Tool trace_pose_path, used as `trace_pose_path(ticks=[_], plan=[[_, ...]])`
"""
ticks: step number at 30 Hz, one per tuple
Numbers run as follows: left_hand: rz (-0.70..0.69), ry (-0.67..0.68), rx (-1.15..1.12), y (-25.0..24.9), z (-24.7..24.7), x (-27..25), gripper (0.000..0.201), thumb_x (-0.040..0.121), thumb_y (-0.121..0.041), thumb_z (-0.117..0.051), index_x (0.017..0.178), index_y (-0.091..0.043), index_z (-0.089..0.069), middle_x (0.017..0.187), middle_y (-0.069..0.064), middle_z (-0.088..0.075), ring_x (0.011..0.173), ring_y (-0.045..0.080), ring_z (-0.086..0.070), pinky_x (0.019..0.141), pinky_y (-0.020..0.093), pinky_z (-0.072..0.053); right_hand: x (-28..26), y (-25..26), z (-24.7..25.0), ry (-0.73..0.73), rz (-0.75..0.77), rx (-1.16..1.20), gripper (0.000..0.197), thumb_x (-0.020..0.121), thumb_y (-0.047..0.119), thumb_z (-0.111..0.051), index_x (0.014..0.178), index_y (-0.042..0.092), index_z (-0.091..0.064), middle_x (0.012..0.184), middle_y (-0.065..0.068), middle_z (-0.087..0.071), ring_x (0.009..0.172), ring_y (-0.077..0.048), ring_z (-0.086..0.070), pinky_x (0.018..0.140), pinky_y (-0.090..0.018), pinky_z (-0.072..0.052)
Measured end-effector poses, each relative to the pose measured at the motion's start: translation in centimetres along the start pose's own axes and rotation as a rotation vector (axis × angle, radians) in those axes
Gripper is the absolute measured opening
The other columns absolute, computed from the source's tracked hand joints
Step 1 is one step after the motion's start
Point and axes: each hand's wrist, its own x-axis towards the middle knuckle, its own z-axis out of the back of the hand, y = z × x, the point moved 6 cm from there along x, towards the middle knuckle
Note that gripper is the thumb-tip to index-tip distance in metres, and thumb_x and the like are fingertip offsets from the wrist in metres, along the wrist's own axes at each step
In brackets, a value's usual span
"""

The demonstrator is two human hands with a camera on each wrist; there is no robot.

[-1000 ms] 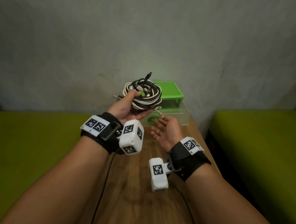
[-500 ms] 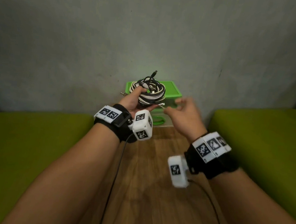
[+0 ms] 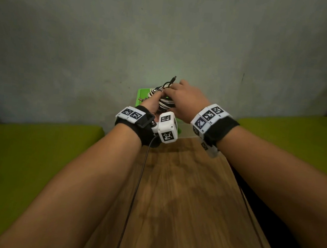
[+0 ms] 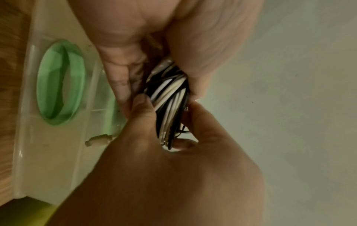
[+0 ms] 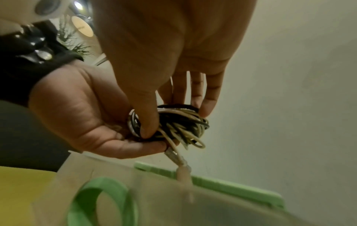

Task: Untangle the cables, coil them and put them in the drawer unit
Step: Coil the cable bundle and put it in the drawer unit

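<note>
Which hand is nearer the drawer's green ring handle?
Left. The left hand cradles the cable bundle just above the green ring handle; the right hand sits higher, atop the bundle.

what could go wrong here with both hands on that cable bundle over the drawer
1. The bundle mixes black and white cables in crossed loops, so it may go in still tangled.
2. A white plug dangles below the left hand over the drawer unit; it could snag on the rim.
3. The right hand pinches only part of the loops between thumb and fingertips, so a handover may let the coil spring apart.
</note>
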Motion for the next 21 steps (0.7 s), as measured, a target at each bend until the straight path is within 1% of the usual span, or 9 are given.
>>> trace_pose_path(ticks=[3, 6, 8, 11, 13, 16, 18, 19, 21], plan=[[0.005, -0.038, -0.028, 0.4, 0.2, 0.1, 0.025, 0.101, -0.029, -0.056, 0.098, -0.006, -0.065, 0.082, 0.017, -0.07, 0.059, 0.027, -0.072, 0.047, 0.033, -0.057, 0.6, -0.3, -0.8, 0.045, 0.015, 0.023, 0.039, 0.09, 0.036, -0.065, 0.125, 0.022, -0.062, 0.113, -0.002, -0.065, 0.107, -0.024, -0.053, 0.076, -0.033, -0.041], [0.024, -0.067, -0.03, 0.5, 0.6, 0.0, 0.042, 0.104, -0.038, -0.048, 0.091, -0.002, -0.064, 0.075, 0.021, -0.069, 0.053, 0.029, -0.07, 0.049, 0.036, -0.059, 0.7, -0.7, -1.9, 0.105, -0.001, 0.032, 0.03, 0.089, 0.04, -0.062, 0.112, 0.022, -0.069, 0.097, -0.006, -0.067, 0.097, -0.028, -0.059, 0.067, -0.031, -0.037], [0.021, -0.069, 0.067, 0.1, 1.0, -0.2, 0.039, 0.105, -0.032, -0.045, 0.093, 0.0, -0.063, 0.085, 0.023, -0.067, 0.061, 0.032, -0.07, 0.062, 0.04, -0.057, 0.6, -0.9, -2.6, 0.152, -0.023, 0.041, 0.028, 0.088, 0.043, -0.061, 0.102, 0.021, -0.071, 0.088, -0.008, -0.067, 0.087, -0.031, -0.063, 0.063, -0.032, -0.036], [0.021, -0.105, 0.33, -1.1, 2.1, 0.6, 0.02, 0.092, -0.018, -0.054, 0.103, -0.004, -0.063, 0.111, 0.023, -0.061, 0.088, 0.034, -0.065, 0.087, 0.048, -0.055, 0.5, -0.9, -2.4, 0.188, -0.033, 0.065, 0.024, 0.088, 0.041, -0.064, 0.098, 0.022, -0.073, 0.078, -0.006, -0.064, 0.078, -0.032, -0.062, 0.06, -0.031, -0.033], [0.034, -0.136, 0.482, -1.5, 3.2, 1.7, 0.02, 0.088, -0.017, -0.058, 0.1, -0.002, -0.064, 0.11, 0.023, -0.062, 0.095, 0.033, -0.062, 0.098, 0.05, -0.052, 0.4, -0.8, -2.0, 0.215, -0.031, 0.068, 0.022, 0.088, 0.04, -0.064, 0.098, 0.022, -0.074, 0.075, -0.005, -0.063, 0.072, -0.03, -0.058, 0.059, -0.03, -0.033], [0.05, -0.15, 0.711, -2.0, 3.5, 0.2, 0.018, 0.084, -0.019, -0.068, 0.09, -0.002, -0.064, 0.102, 0.02, -0.064, 0.09, 0.03, -0.06, 0.088, 0.042, -0.051, 0.4, -0.8, -2.3, 0.282, -0.057, 0.039, 0.022, 0.084, 0.037, -0.068, 0.097, 0.02, -0.076, 0.079, -0.008, -0.068, 0.072, -0.031, -0.059, 0.061, -0.03, -0.037], [-0.065, -0.205, 0.892, -3.1, 3.7, 0.2, 0.015, 0.082, -0.018, -0.074, 0.087, -0.008, -0.065, 0.096, 0.013, -0.067, 0.086, 0.03, -0.066, 0.085, 0.038, -0.057, 0.4, -1.0, -3.1, 0.338, -0.083, 0.025, 0.02, 0.081, 0.031, -0.072, 0.095, 0.017, -0.076, 0.078, -0.007, -0.064, 0.077, -0.032, -0.064, 0.062, -0.029, -0.04], [-0.116, -0.231, 1.024, -3.7, 3.7, 0.1, 0.017, 0.08, -0.02, -0.077, 0.089, -0.008, -0.069, 0.096, 0.009, -0.071, 0.087, 0.028, -0.071, 0.085, 0.039, -0.06, 0.4, -1.1, -3.6, 0.362, -0.101, 0.023, 0.02, 0.08, 0.028, -0.072, 0.094, 0.015, -0.075, 0.077, -0.008, -0.063, 0.079, -0.032, -0.066, 0.063, -0.029, -0.041], [-0.125, -0.237, 1.223, -4.2, 3.6, 0.0, 0.033, 0.071, -0.026, -0.082, 0.095, -0.004, -0.077, 0.097, 0.009, -0.077, 0.089, 0.023, -0.075, 0.084, 0.043, -0.062, 0.6, -1.5, -4.1, 0.375, -0.125, 0.023, 0.018, 0.079, 0.026, -0.073, 0.094, 0.015, -0.076, 0.079, -0.009, -0.065, 0.08, -0.033, -0.067, 0.063, -0.029, -0.042]])
